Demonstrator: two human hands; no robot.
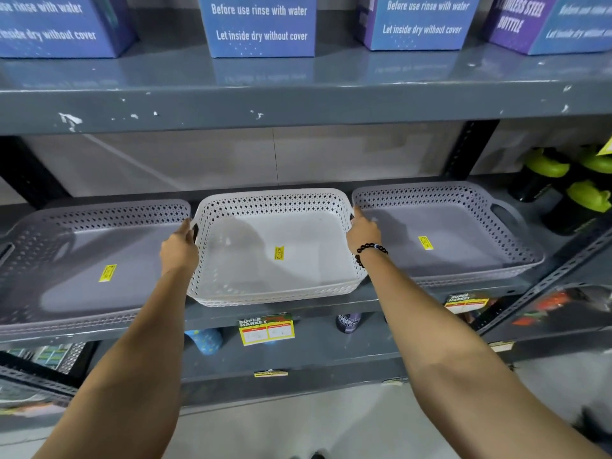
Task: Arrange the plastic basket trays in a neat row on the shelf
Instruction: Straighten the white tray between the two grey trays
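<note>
white tray (278,253) mid-shelf (331,313), both hands gripping it: left hand (178,250) left handle, right hand (362,231) right rim | 2 grey trays: left grey tray (82,276), right grey tray (443,240), flank closely | green-lidded bottles (569,187) far right

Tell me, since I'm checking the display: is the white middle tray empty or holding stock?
Empty. The white tray shows a bare floor, only a yellow price sticker on it.
</note>
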